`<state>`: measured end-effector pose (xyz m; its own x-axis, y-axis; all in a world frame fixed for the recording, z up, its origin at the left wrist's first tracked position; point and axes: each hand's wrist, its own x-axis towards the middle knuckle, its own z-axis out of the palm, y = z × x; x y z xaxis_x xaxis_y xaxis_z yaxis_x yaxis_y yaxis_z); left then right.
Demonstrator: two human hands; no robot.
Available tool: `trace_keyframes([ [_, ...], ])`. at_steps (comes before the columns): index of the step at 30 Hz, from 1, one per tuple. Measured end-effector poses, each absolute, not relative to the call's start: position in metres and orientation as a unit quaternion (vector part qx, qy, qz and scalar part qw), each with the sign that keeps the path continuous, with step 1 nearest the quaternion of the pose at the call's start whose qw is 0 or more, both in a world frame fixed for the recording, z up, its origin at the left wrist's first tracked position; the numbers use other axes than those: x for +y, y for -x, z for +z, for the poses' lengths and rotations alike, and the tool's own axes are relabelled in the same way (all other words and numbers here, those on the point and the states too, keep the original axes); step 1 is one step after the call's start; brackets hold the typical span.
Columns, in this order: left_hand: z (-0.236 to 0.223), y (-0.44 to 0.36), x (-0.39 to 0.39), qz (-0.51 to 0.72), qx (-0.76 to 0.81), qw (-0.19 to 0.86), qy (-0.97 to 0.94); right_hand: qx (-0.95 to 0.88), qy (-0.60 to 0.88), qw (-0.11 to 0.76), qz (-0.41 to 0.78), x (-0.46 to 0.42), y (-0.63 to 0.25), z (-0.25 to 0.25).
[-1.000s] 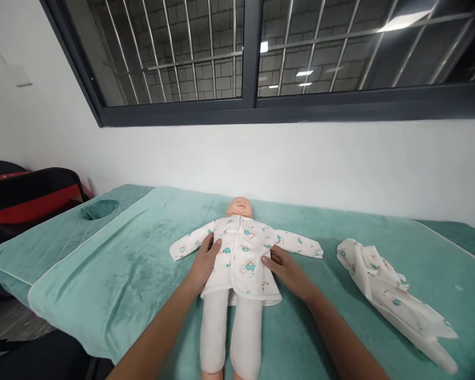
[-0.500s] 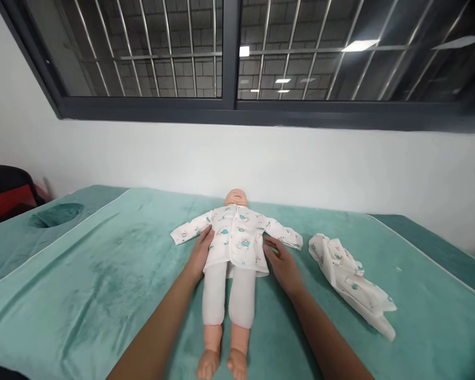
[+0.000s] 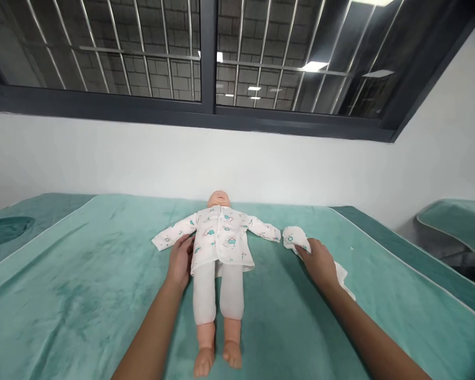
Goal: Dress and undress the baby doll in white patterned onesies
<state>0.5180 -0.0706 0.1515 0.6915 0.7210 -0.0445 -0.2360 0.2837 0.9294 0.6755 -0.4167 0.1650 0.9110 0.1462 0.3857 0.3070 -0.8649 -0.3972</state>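
Observation:
A baby doll (image 3: 218,198) lies on its back, head toward the wall, in a white printed shirt (image 3: 221,237) and white pants (image 3: 231,293). Its sleeves spread out sideways and its feet are bare. My left hand (image 3: 180,261) rests beside the shirt on the left, just below the sleeve, with its fingers loosely apart and nothing in them. To the right of the doll, my right hand (image 3: 320,262) has its fingers closed on a bunched white printed baby garment (image 3: 295,237). Part of that cloth is hidden beneath my hand and wrist.
A green padded bed (image 3: 103,295) carries the doll and the cloth. Behind it rises a white wall (image 3: 150,158) with a dark-framed, barred window (image 3: 209,58). A round face hole (image 3: 8,229) is at the far left. Another green padded surface (image 3: 459,221) stands at the right.
My right hand has left the doll's side and moved right onto the garment, closing on it. My left hand has eased slightly away from the shirt. The view has turned right.

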Motion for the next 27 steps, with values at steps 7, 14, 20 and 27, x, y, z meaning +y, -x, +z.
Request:
trace_keyframes([
  [7, 0.170, -0.490, -0.100, 0.400, 0.196, 0.611, -0.655, -0.204, 0.703, 0.670, 0.123, -0.342, -0.615, 0.237],
  [14, 0.202, -0.477, -0.155, 0.281, 0.070, 0.740, -0.607, -0.328, 0.570, 0.702, 0.274, -0.279, -0.558, 0.252],
  [20, 0.232, -0.452, -0.134, 0.255, 0.090, 0.833, -0.482, -0.325, 0.661, 0.661, 0.141, -0.299, -0.564, 0.259],
  [27, 0.285, -0.425, -0.123, 0.272, 0.038, 0.845, -0.460, -0.324, 0.567, 0.709, 0.266, -0.344, -0.551, 0.267],
])
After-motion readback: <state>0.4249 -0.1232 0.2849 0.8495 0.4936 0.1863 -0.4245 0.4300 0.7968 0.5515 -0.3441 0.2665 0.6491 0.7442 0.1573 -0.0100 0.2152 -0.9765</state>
